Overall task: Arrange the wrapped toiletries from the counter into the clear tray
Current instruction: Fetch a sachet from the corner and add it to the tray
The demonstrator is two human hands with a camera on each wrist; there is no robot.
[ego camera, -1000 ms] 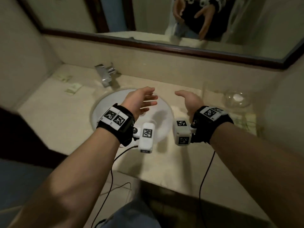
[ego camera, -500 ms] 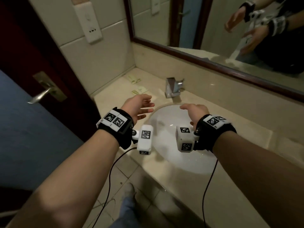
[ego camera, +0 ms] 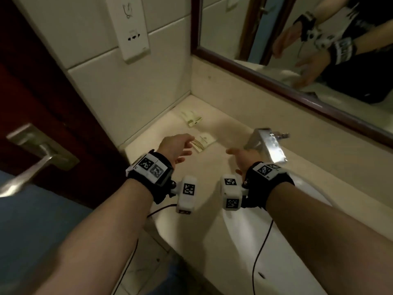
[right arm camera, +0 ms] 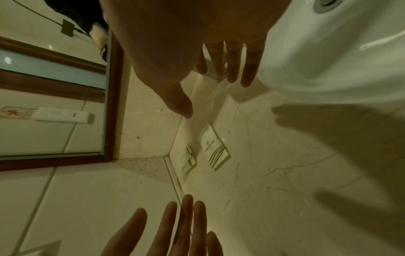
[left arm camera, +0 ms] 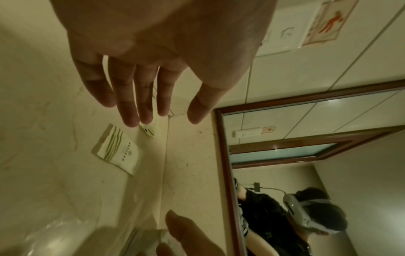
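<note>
Two wrapped toiletries lie on the beige counter [ego camera: 212, 188] near its left back corner. The nearer flat packet [ego camera: 203, 142] [left arm camera: 118, 149] [right arm camera: 215, 150], cream with striped lines, lies just beyond my left hand [ego camera: 177, 149]. The smaller packet [ego camera: 192, 119] [right arm camera: 187, 160] sits farther back by the wall. My left hand [left arm camera: 153, 97] hovers above the counter with straight fingers, holding nothing. My right hand [ego camera: 240, 155] [right arm camera: 210, 83] hangs open beside the faucet, also holding nothing. The clear tray is out of view.
A chrome faucet [ego camera: 266, 145] stands right of my right hand, with the white basin [right arm camera: 339, 52] below it. A framed mirror [ego camera: 297, 60] runs along the back wall. A dark door with a lever handle [ego camera: 32, 165] stands at the left, a wall socket [ego camera: 131, 35] above the counter.
The view has swung left from the basin toward the counter's left corner. Both hands have moved left with it, and the left hand now hovers close to the nearer packet.
</note>
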